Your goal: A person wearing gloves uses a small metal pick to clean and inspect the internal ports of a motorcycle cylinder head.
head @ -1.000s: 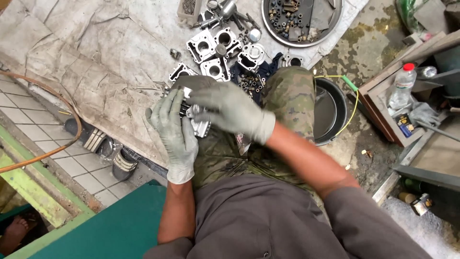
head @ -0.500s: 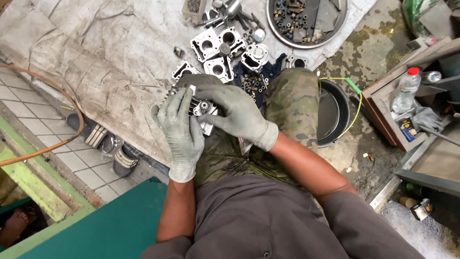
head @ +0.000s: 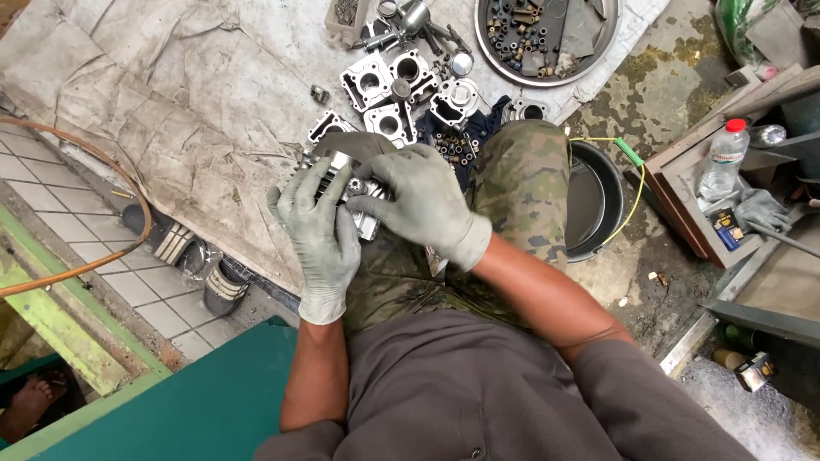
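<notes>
Both gloved hands, left [head: 320, 230] and right [head: 423, 201], clamp an engine part [head: 359, 189]; pan [head: 547, 78] holds bolts [head: 517, 30].

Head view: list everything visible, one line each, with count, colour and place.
engine part: one, silver metal, held in both hands
loose engine blocks: several, silver, on the sheet ahead
sheet: one, dirty grey-white, spread on the floor
round tray: one, metal, holding dark small parts, top
dark pan: one, black, right of the knee
plastic bottle: one, clear with red cap, in the wooden box at right
hose: one, orange, left
sandals: two, dark, on the tiles
left hand: grey glove, gripping the part
right hand: grey glove, on the part
</notes>
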